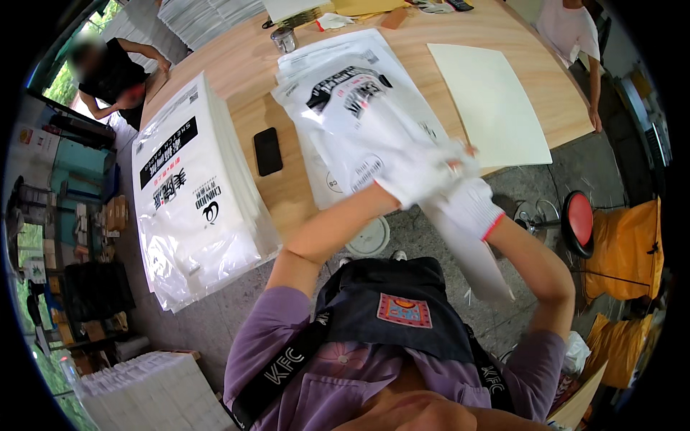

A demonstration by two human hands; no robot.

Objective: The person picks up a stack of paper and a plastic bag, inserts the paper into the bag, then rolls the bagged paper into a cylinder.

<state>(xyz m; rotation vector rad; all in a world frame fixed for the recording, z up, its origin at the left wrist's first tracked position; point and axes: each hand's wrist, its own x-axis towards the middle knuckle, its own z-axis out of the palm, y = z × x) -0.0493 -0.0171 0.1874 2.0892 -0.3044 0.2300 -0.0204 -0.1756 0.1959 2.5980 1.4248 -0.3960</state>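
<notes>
My white-gloved hands meet at the table's near edge, both blurred by motion. My left hand [413, 174] lies at the near end of a clear plastic bag [338, 118] with black print; its fingers are smeared. Just right of it, my right hand [468, 205] is closed round a narrow-looking wad of white paper [471, 255], which hangs past the table edge toward the floor. The bag rests on more printed bags of paper [392, 54]. How far the paper reaches into the bag is hidden by the gloves.
Left stands a pile of filled paper bags [172, 237], a black phone [268, 151] beside it. White sheets [492, 100] lie right; a metal cup [284, 39] stands farther back. A red stool [578, 223] and white bucket [369, 237] are below. Two people stand at the table's far corners.
</notes>
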